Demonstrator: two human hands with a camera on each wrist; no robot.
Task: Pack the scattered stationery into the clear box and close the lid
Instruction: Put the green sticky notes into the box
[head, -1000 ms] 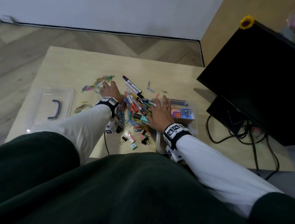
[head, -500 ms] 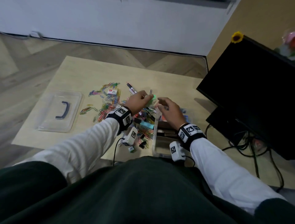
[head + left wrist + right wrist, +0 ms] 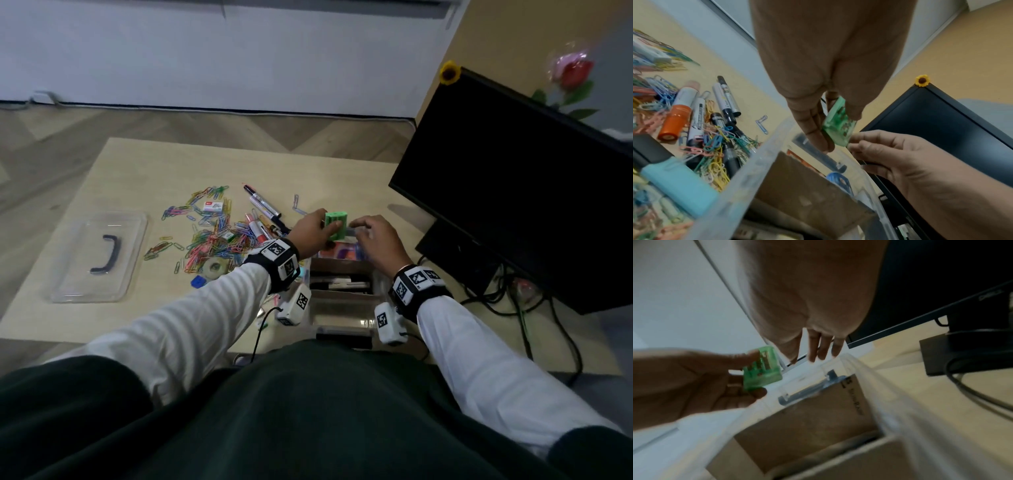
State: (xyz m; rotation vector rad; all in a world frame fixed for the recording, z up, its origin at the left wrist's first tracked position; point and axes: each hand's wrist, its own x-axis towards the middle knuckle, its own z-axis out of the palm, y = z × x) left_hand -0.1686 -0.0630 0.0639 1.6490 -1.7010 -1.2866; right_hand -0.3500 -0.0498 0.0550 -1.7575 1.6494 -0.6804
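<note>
Above the clear box [image 3: 342, 318], my left hand [image 3: 310, 234] pinched the green sharpener [image 3: 336, 224]; my right hand [image 3: 378, 241], fingers loosely curled, held nothing.

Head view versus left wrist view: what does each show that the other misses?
Only the head view shows the clear lid lying left on the table, and the tape roll. Only the left wrist view shows the light blue highlighter. Both show the left hand gripping the green case above the clear box, the right hand alongside.
</note>
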